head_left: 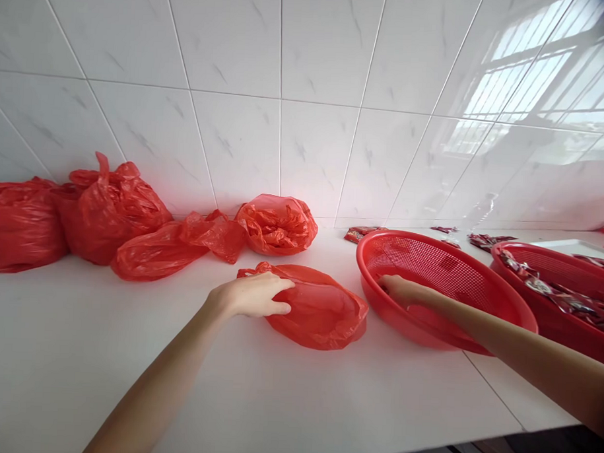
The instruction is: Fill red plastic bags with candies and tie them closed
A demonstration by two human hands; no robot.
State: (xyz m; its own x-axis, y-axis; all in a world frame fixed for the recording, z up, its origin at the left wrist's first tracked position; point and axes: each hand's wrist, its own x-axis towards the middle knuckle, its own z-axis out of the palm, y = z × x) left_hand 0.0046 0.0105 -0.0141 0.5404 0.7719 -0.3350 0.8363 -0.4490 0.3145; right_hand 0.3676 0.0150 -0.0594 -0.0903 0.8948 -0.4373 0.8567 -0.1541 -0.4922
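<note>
My left hand (253,295) rests on a red plastic bag (323,310) lying flat on the white counter, its fingers curled over the bag's near edge. My right hand (401,289) reaches inside an empty red mesh basket (439,258), down at its left inner wall. The fingers there are partly hidden by the basket's rim, so I cannot see if they hold anything.
Several filled red plastic bags (109,210) line the tiled wall at the left, with another knotted bag (277,224) behind. A second red basket (567,295) holding small red packets stands at the right. Loose packets (361,234) lie near the wall. The counter edge (423,449) runs close in front.
</note>
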